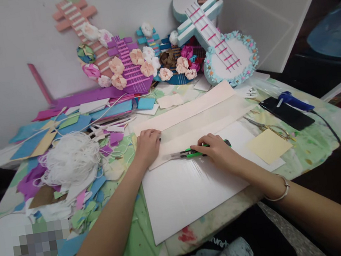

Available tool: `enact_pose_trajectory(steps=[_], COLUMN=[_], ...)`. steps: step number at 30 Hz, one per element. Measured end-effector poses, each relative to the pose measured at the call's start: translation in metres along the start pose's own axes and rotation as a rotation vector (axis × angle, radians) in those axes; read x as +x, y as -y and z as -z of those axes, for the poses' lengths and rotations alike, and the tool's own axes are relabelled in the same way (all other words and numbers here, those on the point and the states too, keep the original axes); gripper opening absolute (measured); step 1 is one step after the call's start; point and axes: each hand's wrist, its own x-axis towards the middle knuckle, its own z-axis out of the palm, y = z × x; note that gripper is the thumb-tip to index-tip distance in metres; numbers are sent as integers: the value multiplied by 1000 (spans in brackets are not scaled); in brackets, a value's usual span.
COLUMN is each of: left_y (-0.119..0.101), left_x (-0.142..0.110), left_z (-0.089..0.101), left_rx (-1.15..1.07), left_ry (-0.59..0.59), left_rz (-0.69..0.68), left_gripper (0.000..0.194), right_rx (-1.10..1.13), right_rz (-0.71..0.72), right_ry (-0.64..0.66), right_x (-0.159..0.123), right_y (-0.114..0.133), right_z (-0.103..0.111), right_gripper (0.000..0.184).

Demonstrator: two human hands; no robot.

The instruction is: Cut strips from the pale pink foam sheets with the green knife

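Observation:
My right hand (215, 149) is closed around a green utility knife (190, 153), whose blade points left along the lower edge of a long cream foam sheet (194, 116). My left hand (148, 145) presses down on the left end of that sheet with its fingers curled. Both the sheet and my hands rest over a large white board (180, 190) lying on the table.
A tangle of white string (69, 158) and coloured foam scraps (70, 126) lie at the left. Foam guitars with paper flowers (148, 63) lean on the wall. At the right lie scissors (266, 127), a yellow card (269, 145), a black phone (286, 112) and a blue glue gun (295, 102).

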Motion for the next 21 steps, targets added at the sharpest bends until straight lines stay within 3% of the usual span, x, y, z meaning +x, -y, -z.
enact_pose_trajectory(steps=[21], left_y=[-2], left_x=[0], left_z=[0], left_rx=[28], left_ry=[36], left_rz=[-4], left_gripper=[31], right_rx=[7], right_rz=[-3], right_ry=[-5], right_x=[-3], right_y=[5], right_z=[4], right_gripper=[56])
